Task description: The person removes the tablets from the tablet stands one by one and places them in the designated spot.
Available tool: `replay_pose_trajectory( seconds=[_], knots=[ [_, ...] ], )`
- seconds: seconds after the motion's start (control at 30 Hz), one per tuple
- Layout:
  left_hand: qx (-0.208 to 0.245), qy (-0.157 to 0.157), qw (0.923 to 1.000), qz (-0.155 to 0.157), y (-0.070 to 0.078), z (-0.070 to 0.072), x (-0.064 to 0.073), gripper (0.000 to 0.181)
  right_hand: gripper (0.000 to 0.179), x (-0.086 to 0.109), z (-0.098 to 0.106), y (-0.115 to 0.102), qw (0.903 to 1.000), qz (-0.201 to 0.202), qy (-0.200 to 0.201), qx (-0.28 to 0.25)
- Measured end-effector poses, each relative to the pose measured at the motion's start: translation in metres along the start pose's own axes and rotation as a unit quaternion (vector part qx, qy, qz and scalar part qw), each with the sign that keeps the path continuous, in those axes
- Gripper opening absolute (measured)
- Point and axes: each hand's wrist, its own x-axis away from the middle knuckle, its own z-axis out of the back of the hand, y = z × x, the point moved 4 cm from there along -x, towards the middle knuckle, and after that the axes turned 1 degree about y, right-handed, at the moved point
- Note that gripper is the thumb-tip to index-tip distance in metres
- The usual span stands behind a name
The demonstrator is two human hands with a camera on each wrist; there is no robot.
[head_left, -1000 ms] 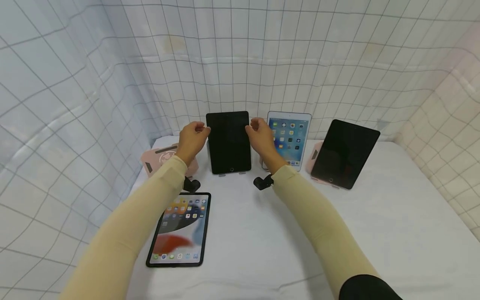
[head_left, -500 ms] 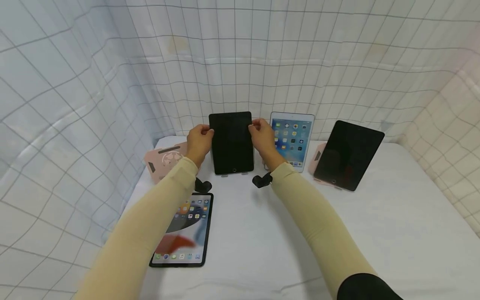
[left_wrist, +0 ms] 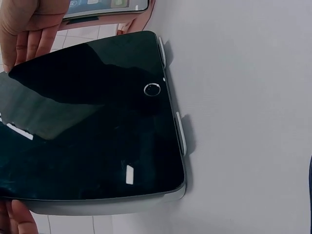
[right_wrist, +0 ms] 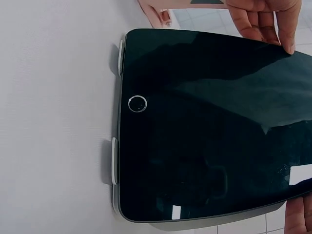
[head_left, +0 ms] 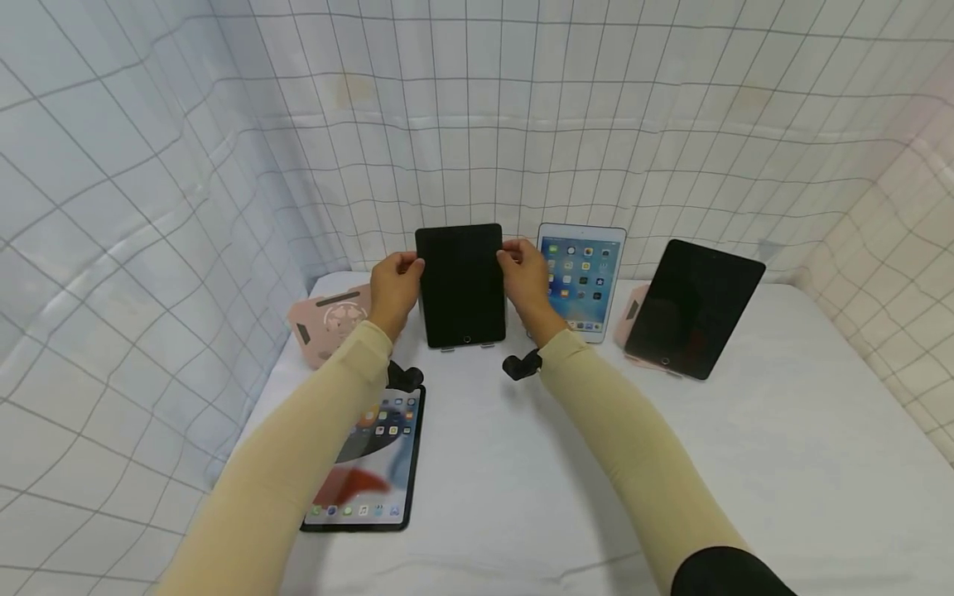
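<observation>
A tablet [head_left: 462, 285] with a dark screen and a home button leans on a pale stand, its lower edge behind two small lips [left_wrist: 181, 134]. My left hand [head_left: 395, 285] pinches its left edge near the upper part, thumb toward the front. Opposite it, my right hand [head_left: 525, 277] pinches the right edge at about the same height. In the left wrist view, fingers of the right hand [left_wrist: 34, 29] lie along the far edge. The right wrist view shows the left hand [right_wrist: 268, 19] at the tablet's other side. Much of the stand is hidden behind the tablet.
A white tablet [head_left: 592, 285] with a lit screen stands right of my right hand. Further right, a dark tablet [head_left: 695, 310] leans tilted on a pink stand [head_left: 628, 319]. Another pink stand [head_left: 328, 323] is at the left. A large lit tablet [head_left: 373, 488] lies flat, partly under my left arm.
Both hands have closed in from beside the dark tablet's edges to pinch them. The view has shifted slightly; the tablet itself stays on its stand.
</observation>
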Motion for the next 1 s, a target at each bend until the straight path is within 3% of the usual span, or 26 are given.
replay_pose_trajectory(
  seconds=[0.3, 0.7, 1.0],
  knots=[
    [0.064, -0.004, 0.9976, 0.026, -0.001, -0.001, 0.009, 0.032, 0.023, 0.006, 0.004, 0.004, 0.9999, 0.005, 0.007, -0.014],
    [0.119, -0.006, 0.9925, 0.028, -0.009, 0.007, 0.02, 0.034, 0.019, 0.009, 0.008, 0.009, 0.9903, 0.009, -0.042, -0.132],
    [0.175, -0.014, 0.984, 0.031, 0.004, 0.016, 0.034, 0.03, 0.016, 0.02, 0.014, -0.001, 0.9843, 0.014, -0.04, -0.171]
  ],
)
